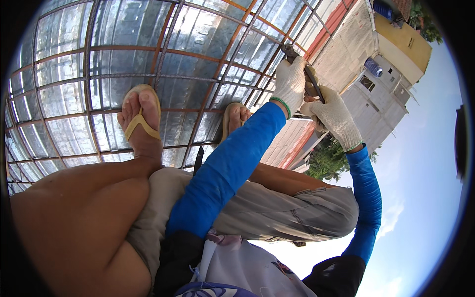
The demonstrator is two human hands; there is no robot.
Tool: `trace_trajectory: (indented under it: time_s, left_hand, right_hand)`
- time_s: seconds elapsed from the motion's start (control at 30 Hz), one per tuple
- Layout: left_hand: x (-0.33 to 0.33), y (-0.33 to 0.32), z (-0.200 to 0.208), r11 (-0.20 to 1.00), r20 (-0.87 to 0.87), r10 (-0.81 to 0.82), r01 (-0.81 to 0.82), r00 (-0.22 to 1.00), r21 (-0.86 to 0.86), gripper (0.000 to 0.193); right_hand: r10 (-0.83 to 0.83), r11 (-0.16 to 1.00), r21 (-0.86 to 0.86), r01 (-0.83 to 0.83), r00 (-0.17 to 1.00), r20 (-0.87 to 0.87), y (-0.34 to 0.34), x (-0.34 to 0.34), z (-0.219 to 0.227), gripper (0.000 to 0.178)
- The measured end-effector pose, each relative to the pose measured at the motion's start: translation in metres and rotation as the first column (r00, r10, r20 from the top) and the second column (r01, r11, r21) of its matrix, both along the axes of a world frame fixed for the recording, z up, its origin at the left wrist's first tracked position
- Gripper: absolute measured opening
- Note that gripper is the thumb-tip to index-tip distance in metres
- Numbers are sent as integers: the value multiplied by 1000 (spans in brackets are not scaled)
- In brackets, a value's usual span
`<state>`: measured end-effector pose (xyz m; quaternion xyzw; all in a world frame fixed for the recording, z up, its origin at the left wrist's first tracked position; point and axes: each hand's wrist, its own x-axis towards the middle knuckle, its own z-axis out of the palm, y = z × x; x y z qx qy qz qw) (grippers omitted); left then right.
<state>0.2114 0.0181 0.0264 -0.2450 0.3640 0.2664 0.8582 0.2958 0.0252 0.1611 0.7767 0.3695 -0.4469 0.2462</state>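
A dark metal hand tool with long handles, like pincers [315, 84], points toward the rebar mesh [153, 74]. My left hand [290, 79], in a white knit glove with a green cuff, is closed around it near its blunt head, which is beside a bar. My right hand [336, 116], also gloved, closes on the handle ends. Its fingers are partly hidden behind the handles. The rusty and grey bars cross over ribbed shiny metal sheeting [133, 24].
My sandalled feet [141, 116] rest among the bars. A dark pointed piece [198, 159] sticks up beside my left forearm. Past the deck's edge, with its red strip [324, 32], are a grey building [381, 94], a blue tank [373, 67] and green trees [329, 161].
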Motion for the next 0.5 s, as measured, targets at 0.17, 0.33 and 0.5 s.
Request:
trace_trajectory:
  time_s: [0.17, 0.33, 0.5]
  left_hand:
    - [12, 3, 6, 994, -102, 77, -84, 992, -72, 21]
    - [23, 15, 7, 982, -102, 104, -118, 989, -145, 26]
    - [7, 5, 13, 994, -127, 72, -81, 989, -68, 36]
  right_hand:
    - [799, 567, -263, -780, 445, 403, -1, -43, -6, 46]
    - [846, 383, -352, -854, 172, 504, 5, -39, -19, 32]
    - [830, 549, -307, -777, 466, 307, 25, -29, -1, 27]
